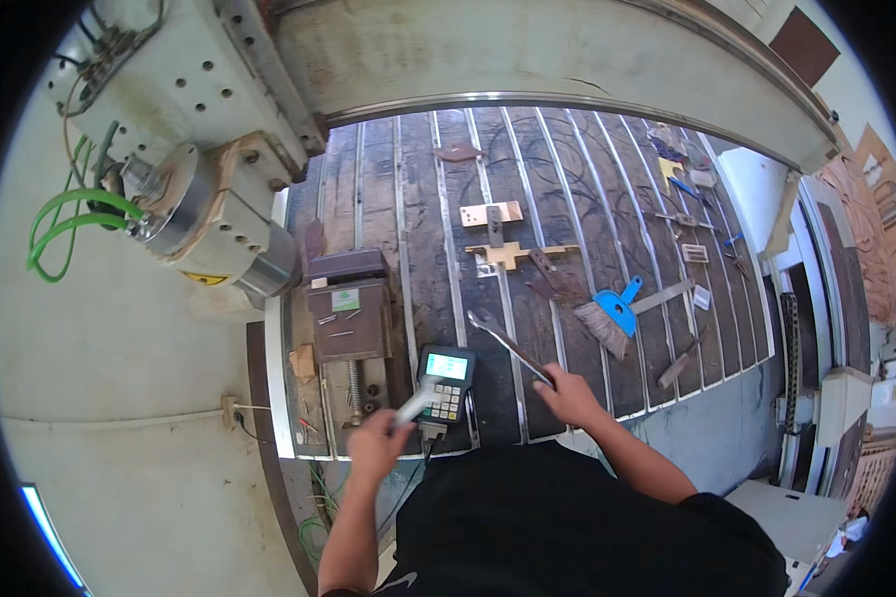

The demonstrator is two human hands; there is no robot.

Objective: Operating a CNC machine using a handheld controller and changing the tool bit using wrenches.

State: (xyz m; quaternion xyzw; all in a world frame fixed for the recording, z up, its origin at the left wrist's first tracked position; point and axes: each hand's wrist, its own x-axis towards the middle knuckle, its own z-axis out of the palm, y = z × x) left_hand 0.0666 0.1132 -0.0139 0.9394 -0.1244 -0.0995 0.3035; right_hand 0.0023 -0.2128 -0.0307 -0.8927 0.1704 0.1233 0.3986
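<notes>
My left hand is closed round one end of a light grey tool, which looks like a wrench and is smeared by motion. Its far end hangs over the keypad of a black handheld controller with a lit screen. To the right, my right hand grips a long metal wrench by its near end. The wrench slants away to the upper left over the slotted table, its open jaw pointing away from me. Left of the controller stands a brown machine vise with small metal pins on top.
A machine spindle with green hoses hangs at the left, below a wide gantry beam. Brass-coloured plates lie mid-table. A blue brush and a wooden-handled tool lie to the right. A cable runs down from the controller.
</notes>
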